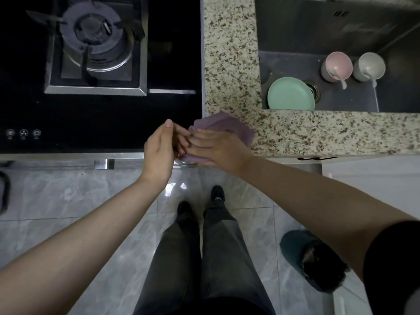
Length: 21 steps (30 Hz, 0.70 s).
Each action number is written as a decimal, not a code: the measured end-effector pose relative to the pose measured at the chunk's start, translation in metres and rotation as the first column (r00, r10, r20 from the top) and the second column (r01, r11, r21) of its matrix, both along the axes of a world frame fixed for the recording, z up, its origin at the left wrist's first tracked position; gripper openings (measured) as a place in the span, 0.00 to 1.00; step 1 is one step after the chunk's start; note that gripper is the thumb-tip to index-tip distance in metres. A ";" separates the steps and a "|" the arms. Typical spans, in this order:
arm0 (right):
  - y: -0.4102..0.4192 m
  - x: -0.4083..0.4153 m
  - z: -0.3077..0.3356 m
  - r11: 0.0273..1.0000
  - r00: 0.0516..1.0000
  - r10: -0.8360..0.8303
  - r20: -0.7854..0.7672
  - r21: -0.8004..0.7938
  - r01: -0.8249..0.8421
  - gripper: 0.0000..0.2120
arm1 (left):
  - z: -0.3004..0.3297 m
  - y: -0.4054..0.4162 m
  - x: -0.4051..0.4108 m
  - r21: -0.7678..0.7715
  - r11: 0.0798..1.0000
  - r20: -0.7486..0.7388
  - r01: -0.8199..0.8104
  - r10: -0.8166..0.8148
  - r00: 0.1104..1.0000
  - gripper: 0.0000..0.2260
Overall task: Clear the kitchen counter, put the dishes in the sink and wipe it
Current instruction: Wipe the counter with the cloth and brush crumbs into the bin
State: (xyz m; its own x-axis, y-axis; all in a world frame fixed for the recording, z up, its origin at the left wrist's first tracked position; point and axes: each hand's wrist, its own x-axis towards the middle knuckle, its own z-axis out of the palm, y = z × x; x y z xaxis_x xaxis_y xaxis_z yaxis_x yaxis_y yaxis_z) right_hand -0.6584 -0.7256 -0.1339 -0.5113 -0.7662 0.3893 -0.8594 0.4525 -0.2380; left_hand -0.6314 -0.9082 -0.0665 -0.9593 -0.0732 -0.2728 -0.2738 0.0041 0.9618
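Note:
A purple cloth (223, 125) lies on the front edge of the speckled granite counter (227, 64), where it meets the black hob. My right hand (218, 148) lies flat on the cloth with straight fingers. My left hand (160, 148) stands on its edge beside it, palm toward the right hand, fingers cupped at the cloth's left end. In the dark sink (295, 30) stand a green plate (289, 95), a pink cup (337, 65) and a grey-white cup (370, 67), each cup with a spoon.
A black glass hob (172, 53) with a gas burner (95, 35) fills the left side. Below are the grey tiled floor, my legs and shoes, and a dark slipper (311, 260) at the right.

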 end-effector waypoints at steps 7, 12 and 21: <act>-0.003 0.018 0.006 0.957 0.976 -0.177 0.128 -0.211 0.201 0.12 | 0.008 0.000 -0.003 -0.037 0.999 -0.021 0.018 -0.019 1.000 0.24; 0.025 0.029 0.023 0.935 0.861 -0.245 0.445 -0.126 0.331 0.14 | 0.015 0.013 -0.007 -0.054 0.996 -0.035 0.077 -0.079 0.996 0.24; 0.105 0.053 0.089 0.499 0.143 -0.045 0.989 -0.102 0.861 0.09 | 0.035 0.082 -0.013 -0.033 0.980 -0.014 0.197 -0.198 0.980 0.24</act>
